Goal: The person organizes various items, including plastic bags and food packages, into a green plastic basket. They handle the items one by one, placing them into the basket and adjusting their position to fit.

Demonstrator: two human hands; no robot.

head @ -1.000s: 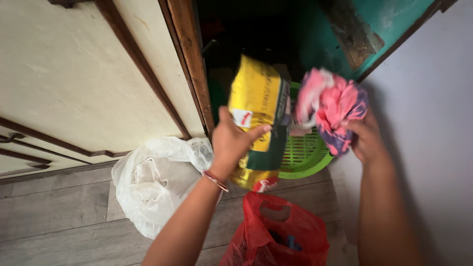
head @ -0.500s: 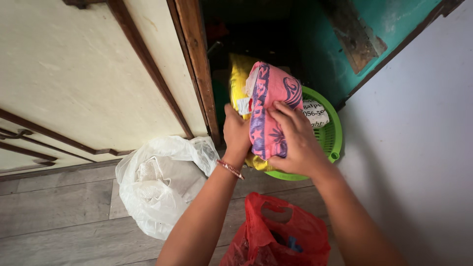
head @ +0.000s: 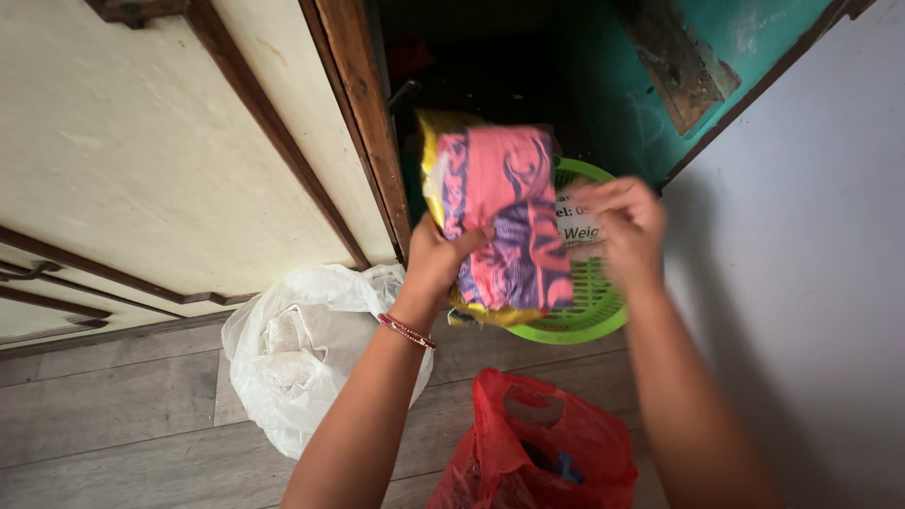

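My left hand grips a yellow packet with a folded pink and purple cloth pressed flat against its front. The thumb lies across the cloth's lower left part. My right hand is beside the cloth's right edge, fingers curled and blurred, just off the cloth. A white label on the packet shows between the cloth and the right hand. A red bead bracelet circles my left wrist. Both are held above a green plastic basket on the floor.
A white plastic bag lies on the grey wooden floor at the left. A red plastic bag stands open below my arms. A cream door with brown trim is at the left, a pale wall at the right, dark space behind.
The right hand brought the pink cloth over from the right and laid it onto the yellow packet. It has now drawn off to the right, leaving the left hand holding both.
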